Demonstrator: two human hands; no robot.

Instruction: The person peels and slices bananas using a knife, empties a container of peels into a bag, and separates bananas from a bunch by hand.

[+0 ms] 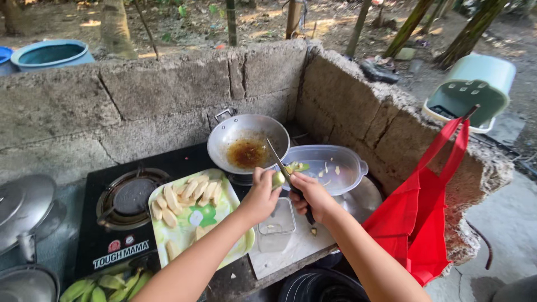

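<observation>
My left hand (260,197) holds a small green banana piece (278,179) at its fingertips. My right hand (311,196) grips a knife (278,160) whose blade points up and left, its edge against the banana piece. Both hands are above a small clear plastic container (276,226) on a white board (302,240). A green tray (176,237) with several peeled banana slices (187,196) lies to the left, over the stove. Behind the hands sits a metal wok (224,140) with brown oil in it.
A clear plastic bowl (347,168) with peel scraps sits right of the wok. A black gas stove (114,223) has a free burner (130,197) on the left. Green banana peels (103,285) lie at the bottom left. A red bag (425,218) hangs on the concrete wall (358,106). Metal pot lids (22,207) sit at far left.
</observation>
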